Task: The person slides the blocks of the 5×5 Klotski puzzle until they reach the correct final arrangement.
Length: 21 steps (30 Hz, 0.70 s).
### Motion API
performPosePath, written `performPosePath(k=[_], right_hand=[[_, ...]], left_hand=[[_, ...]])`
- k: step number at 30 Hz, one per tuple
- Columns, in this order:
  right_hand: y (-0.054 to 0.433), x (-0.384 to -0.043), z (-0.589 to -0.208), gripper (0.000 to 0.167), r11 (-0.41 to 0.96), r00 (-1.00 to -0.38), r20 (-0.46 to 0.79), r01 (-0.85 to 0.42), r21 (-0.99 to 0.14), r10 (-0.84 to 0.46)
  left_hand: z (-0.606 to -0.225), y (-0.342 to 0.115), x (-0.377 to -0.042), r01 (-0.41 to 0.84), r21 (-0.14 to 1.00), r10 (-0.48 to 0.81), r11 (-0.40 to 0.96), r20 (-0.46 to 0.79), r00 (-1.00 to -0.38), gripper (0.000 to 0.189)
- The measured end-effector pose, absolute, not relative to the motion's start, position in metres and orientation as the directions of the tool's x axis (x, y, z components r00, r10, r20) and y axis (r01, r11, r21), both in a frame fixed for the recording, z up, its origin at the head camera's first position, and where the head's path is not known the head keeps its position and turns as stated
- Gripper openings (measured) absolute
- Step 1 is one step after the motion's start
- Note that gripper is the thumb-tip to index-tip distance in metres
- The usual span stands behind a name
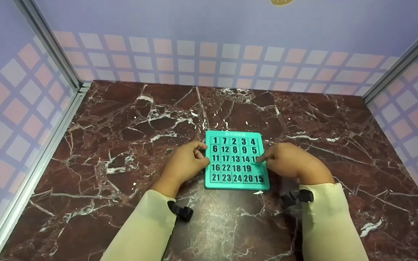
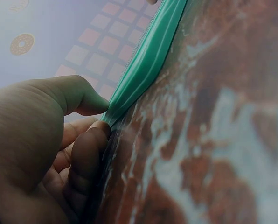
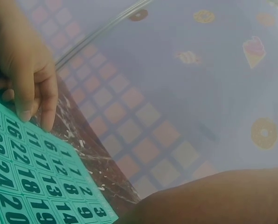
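Observation:
A turquoise number slide puzzle (image 1: 237, 184) lies flat on the table, its numbered tiles in rows. A bare slot shows at the right end of the fourth row, below the tile marked 10. My left hand (image 1: 185, 161) pinches the puzzle's left edge; in the left wrist view its thumb (image 2: 85, 100) and fingertips meet at the green rim (image 2: 150, 56). My right hand (image 1: 290, 161) reaches over the right edge, a fingertip touching the tile marked 10 and partly covering it. In the right wrist view, the right hand's fingertips are out of sight.
The table (image 1: 103, 145) has a dark red marbled top with white veins. Purple panels (image 1: 209, 21) with pink and white squares stand behind it and at both sides, joined by metal corner strips (image 1: 51, 43). Dark wrist-camera mounts (image 1: 181, 211) sit on both cuffs.

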State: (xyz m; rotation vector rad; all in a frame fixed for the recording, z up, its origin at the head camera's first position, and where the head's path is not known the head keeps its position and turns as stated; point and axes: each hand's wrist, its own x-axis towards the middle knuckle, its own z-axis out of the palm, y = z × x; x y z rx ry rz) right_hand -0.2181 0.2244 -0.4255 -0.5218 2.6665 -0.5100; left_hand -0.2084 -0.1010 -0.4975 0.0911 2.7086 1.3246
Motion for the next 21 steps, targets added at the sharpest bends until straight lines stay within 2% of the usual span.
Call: performPosePath(k=[14, 21], right_hand=[[0.226, -0.209, -0.415, 0.029, 0.839, -0.801, -0.352, -0.312, -0.445, -0.484], [0.225, -0.208, -0.413, 0.022, 0.858, -0.787, -0.43, -0.234, -0.456, -0.443]], left_hand=[[-0.498, -0.101, -0.208, -0.005, 0.79, 0.11, 0.614, -0.092, -0.99, 0.045], [-0.496, -0.101, -0.207, -0.004, 0.798, 0.114, 0.603, -0.091, -0.989, 0.046]])
